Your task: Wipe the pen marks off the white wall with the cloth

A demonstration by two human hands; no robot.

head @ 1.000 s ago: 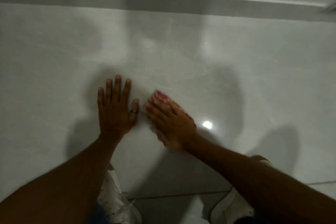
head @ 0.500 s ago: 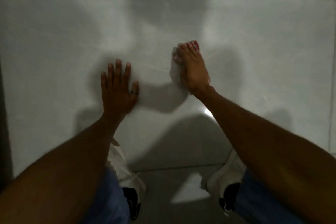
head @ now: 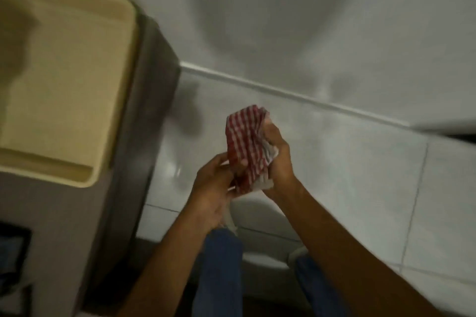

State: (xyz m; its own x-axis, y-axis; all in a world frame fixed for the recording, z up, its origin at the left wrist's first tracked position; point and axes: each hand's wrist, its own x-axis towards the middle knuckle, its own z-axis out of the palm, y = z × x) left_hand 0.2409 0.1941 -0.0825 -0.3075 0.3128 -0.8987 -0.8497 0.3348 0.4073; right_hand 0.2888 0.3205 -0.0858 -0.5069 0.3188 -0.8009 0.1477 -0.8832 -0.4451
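Cloth (head: 246, 144) bunched, gripped by both hands: left (head: 215, 188), right (head: 279, 159); cream tray (head: 64, 80) left; wall (head: 283, 20) beyond.

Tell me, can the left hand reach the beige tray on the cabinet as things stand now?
Probably not right away: the left hand and the right hand both hold the checked cloth. The beige tray lies uncovered to the left, nothing between them.

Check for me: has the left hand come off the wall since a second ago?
Yes. The left hand is no longer flat on the white wall; it has pulled back and now grips the cloth with the right hand.
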